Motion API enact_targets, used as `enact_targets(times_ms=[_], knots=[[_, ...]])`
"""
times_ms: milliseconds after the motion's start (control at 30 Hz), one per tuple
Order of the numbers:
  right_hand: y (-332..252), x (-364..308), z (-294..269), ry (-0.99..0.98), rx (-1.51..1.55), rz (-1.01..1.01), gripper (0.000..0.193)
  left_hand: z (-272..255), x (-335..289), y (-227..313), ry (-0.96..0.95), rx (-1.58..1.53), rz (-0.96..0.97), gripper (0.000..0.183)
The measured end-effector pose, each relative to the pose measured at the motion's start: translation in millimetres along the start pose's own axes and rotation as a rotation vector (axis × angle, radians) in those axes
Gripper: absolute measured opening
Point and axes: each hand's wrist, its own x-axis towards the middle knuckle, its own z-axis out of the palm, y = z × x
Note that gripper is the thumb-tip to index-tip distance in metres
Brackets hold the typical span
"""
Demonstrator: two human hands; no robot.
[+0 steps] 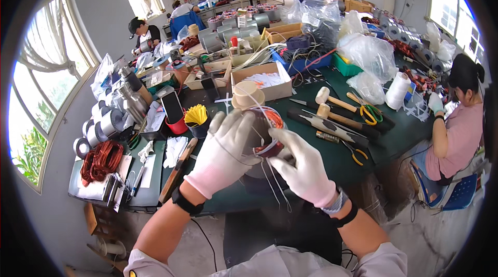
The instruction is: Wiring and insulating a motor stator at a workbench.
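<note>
Between my white-gloved hands is a round motor stator (pixel 273 118) with orange-red windings at its rim. My left hand (pixel 225 145) wraps around its left side, the fingers over the top. My right hand (pixel 303 165) closes on its right edge, thumb and fingers at the windings. White cord (pixel 275 186) hangs in loose ends below the stator, and a strand runs across my left glove. The stator's lower part is hidden by my hands. Just beyond it stands a cream-coloured round spool (pixel 247 93).
Mallets (pixel 337 102), scissors (pixel 369 114) and pliers (pixel 355 153) lie to the right on the dark green table (pixel 228 183). A white thread cone (pixel 398 91) stands farther right. Left are a cup of yellow strips (pixel 196 116) and red wire coils (pixel 104 160). A co-worker (pixel 456 116) sits at right.
</note>
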Motion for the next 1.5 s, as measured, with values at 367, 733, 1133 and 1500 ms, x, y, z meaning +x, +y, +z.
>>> enact_targets(times_ms=[367, 733, 1133, 1500], knots=[[23.4, -42.7, -11.4, 0.027, -0.216, 0.143, 0.011, 32.0, -22.1, 12.5, 0.153, -0.416, -0.086, 0.081], [-27.1, -37.5, -22.5, -0.054, 0.220, 0.286, 0.027, 35.1, -24.8, 9.9, 0.116, -0.516, -0.113, 0.053], [88.3, -261.3, -143.0, -0.178, -0.357, 0.722, 0.025, 34.6, -23.3, 9.3, 0.205, -0.499, -0.038, 0.050], [168.8, -417.3, -246.7, -0.339, -1.213, 0.868, 0.022, 33.3, -20.4, 9.2, 0.219, -0.466, 0.031, 0.047]])
